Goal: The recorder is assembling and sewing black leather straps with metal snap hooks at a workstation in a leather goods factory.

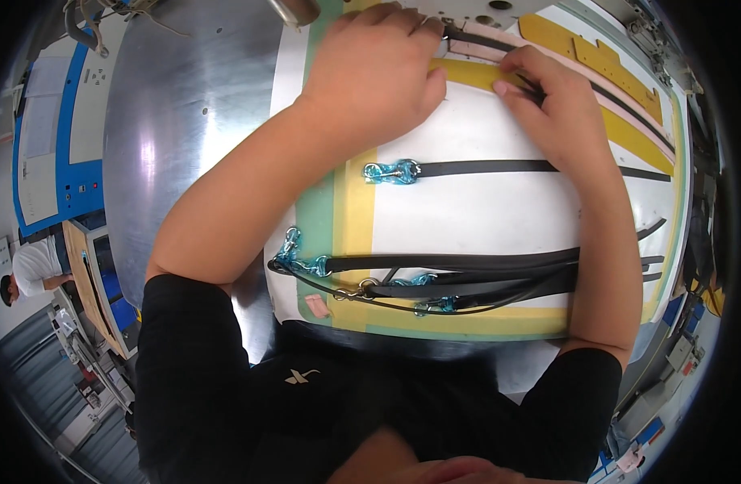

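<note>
My left hand (374, 68) reaches to the far edge of the white work surface, its fingers curled down and its thumb apart. Its fingertips are at the end of a black strap (477, 38) lying along a pink channel; what they grip is hidden. My right hand (560, 109) is bent over a yellow strip (465, 74), thumb and forefinger closed around a thin black strap (532, 87). Nearer to me lies another black strap (483, 168), flat, with a metal snap hook (392, 172) wrapped in blue film at its left end.
A bundle of black straps (459, 262) with blue-wrapped hooks (294, 254) lies along the near edge. Yellow plates (592, 60) sit at the far right. A metal cylinder (295, 11) hangs above. Shiny sheet metal (193, 105) extends left; a person (35, 266) is beyond.
</note>
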Available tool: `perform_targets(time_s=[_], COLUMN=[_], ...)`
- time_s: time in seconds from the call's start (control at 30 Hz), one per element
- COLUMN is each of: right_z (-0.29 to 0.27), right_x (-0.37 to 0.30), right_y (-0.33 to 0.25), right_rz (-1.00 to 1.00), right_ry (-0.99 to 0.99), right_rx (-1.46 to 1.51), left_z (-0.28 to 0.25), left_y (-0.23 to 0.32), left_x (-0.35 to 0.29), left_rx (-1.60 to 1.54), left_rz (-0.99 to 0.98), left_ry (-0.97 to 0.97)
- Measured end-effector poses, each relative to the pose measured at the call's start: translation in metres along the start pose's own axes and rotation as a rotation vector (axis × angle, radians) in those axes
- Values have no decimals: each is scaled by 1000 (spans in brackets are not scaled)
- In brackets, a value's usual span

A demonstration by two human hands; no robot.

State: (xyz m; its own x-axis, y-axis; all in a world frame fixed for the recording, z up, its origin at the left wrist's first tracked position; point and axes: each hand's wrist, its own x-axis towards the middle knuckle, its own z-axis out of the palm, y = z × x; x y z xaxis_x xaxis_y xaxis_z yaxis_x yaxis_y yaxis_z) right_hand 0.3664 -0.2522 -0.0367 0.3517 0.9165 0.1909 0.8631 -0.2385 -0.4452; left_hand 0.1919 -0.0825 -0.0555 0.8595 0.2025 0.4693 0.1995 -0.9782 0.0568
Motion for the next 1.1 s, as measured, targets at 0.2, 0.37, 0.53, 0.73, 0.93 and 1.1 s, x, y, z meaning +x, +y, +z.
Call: perform_targets(time_s=[0.2, 0.37, 0.53, 0.73, 0.93, 1.1], right_z=[3, 10, 8, 3, 5, 5], right_x=[0, 2, 4, 5, 5, 4], right_y=[1, 2, -3, -8, -14, -16], right_rz=[-40, -167, -94, -108, -52, -43], right_ry=[23, 139, 59, 20, 17, 5], right_rx=[-80, -138, -171, -237, -207, -218], left_z=[1, 2, 8, 10, 1, 7], left_y=[1, 9, 9, 11, 11, 11], left_x=[-6, 4, 5, 3, 3, 1], left_rx=[-74, -72, -30, -16, -53, -4], left_rz=[-58, -54, -45, -63, -46, -27], left_ry=[-89, -189, -206, -164, -221, -192])
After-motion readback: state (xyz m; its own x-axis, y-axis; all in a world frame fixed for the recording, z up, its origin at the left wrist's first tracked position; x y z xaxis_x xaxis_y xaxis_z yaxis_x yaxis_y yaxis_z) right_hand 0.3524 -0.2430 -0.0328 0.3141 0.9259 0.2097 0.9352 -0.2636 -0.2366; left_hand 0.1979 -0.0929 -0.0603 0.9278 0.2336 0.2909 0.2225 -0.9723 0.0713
